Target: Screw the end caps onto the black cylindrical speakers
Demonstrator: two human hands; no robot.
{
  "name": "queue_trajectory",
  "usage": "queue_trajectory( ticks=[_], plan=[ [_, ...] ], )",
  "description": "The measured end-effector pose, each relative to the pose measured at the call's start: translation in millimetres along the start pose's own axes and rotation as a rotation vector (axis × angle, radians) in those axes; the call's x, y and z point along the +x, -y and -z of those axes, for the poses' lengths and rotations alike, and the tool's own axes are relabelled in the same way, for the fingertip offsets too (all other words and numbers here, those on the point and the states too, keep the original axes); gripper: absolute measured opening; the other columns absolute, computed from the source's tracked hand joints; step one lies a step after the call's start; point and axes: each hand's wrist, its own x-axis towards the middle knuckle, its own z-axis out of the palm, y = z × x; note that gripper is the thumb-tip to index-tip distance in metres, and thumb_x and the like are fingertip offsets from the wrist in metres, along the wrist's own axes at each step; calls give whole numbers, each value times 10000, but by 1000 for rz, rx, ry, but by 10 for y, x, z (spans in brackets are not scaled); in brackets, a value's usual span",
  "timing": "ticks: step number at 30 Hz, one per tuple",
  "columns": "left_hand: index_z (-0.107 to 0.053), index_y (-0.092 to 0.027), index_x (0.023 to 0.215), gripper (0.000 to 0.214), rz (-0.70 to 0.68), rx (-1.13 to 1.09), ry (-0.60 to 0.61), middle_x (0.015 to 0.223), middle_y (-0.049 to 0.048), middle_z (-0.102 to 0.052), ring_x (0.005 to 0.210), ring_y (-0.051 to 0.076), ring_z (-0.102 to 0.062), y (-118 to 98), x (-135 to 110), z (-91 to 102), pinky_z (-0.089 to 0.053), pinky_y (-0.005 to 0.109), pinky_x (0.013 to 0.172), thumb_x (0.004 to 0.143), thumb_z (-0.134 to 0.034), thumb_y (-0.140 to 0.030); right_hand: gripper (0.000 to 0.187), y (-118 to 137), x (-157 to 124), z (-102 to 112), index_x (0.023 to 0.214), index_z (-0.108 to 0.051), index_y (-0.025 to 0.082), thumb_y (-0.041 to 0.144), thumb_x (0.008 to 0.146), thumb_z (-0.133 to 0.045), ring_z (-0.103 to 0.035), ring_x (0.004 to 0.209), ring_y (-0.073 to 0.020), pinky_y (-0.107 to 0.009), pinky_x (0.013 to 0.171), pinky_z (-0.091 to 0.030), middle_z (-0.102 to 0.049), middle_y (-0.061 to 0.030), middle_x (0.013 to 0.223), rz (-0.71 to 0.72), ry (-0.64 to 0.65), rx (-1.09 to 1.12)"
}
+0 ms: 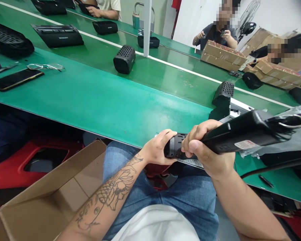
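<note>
At the table's front edge my left hand (159, 147) is closed around the end of a black slotted plastic housing (175, 146). My right hand (213, 155) grips a black electric screwdriver (240, 132), its body slanting up to the right with a metal hanging loop at its end. The screwdriver's tip is hidden behind my right fingers, close over the housing, so I cannot tell whether it touches. A cable (273, 167) runs off to the right below the tool. Just beyond my right hand stand a metal-sided unit (237, 108) and a perforated black housing (224, 92).
Black perforated housings (124, 59) are spread along the green conveyor (165, 82). Glasses (46, 67) and a phone (16, 79) lie at left. An open cardboard box (52, 187) stands by my left leg. A white post (147, 28) rises mid-line. Co-workers sit across, beside cartons (223, 55).
</note>
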Motion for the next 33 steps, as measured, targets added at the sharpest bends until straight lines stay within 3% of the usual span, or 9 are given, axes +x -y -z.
queue_trajectory(
  ticks=[8,14,17,20,25,27,30,31,33],
  plan=[
    [-394,-228,1723,1076,67,97,57,1617,209,-645,1493,428,-705,-24,-41,-10,-644,590,1231,807,-932,-400,193,-39,0,-51,1072,-708,271,220,1031,-890,-698,649,-174,-344,645,-618,-715,20,800,54,118,3],
    [-354,-168,1739,1010,19,251,-7,1654,248,-626,1507,419,-704,-133,-119,-22,-649,563,1246,915,-879,-426,169,332,-84,54,1155,-754,302,275,1052,-886,-699,565,-164,-380,663,-687,-708,48,741,137,146,178],
    [-357,-200,1780,1085,42,446,-237,1612,257,-628,1474,448,-708,-343,-339,-274,-671,640,1199,901,-929,-478,213,536,-25,413,1115,-786,260,329,998,-950,-640,455,-149,-347,560,-661,-687,62,672,232,-94,189],
    [-331,-198,1833,1168,163,548,-388,1651,288,-564,1494,485,-678,-683,-702,-634,-697,694,1129,882,-938,-499,300,490,170,969,1014,-760,224,254,847,-1007,-656,465,-182,-347,556,-645,-683,60,630,356,-574,-112],
    [-573,-301,1704,927,-26,421,-139,1727,219,-625,1581,424,-653,-1099,-1058,-970,-741,619,1104,812,-817,-366,169,54,419,1759,899,-757,198,253,807,-888,-702,533,-194,-328,636,-610,-695,19,623,255,-914,-517],
    [-710,-324,1564,725,-223,439,43,1638,138,-742,1594,341,-650,-1123,-911,-938,-698,500,1205,848,-820,-299,182,-84,409,1882,850,-717,219,301,800,-872,-683,519,-200,-343,627,-606,-685,15,601,236,-919,-494],
    [-791,-314,1475,559,-466,444,71,1578,48,-798,1588,272,-636,-1063,-360,-719,-516,394,1383,930,-831,-199,215,-173,330,1920,827,-690,230,341,791,-870,-680,508,-216,-363,611,-609,-693,5,594,211,-888,-466],
    [-785,-311,1497,571,-482,438,33,1606,43,-781,1595,276,-627,-1030,-120,-614,-449,406,1429,943,-816,-176,215,-174,303,1916,831,-698,224,340,788,-874,-682,506,-219,-365,606,-608,-702,0,599,200,-876,-464],
    [-660,-311,1680,721,-438,503,243,1786,91,-636,1702,321,-527,-955,366,-396,-317,505,1495,981,-789,-191,212,-138,261,1897,852,-721,215,335,787,-883,-680,496,-223,-367,591,-599,-706,-1,601,185,-863,-465]
  ],
)
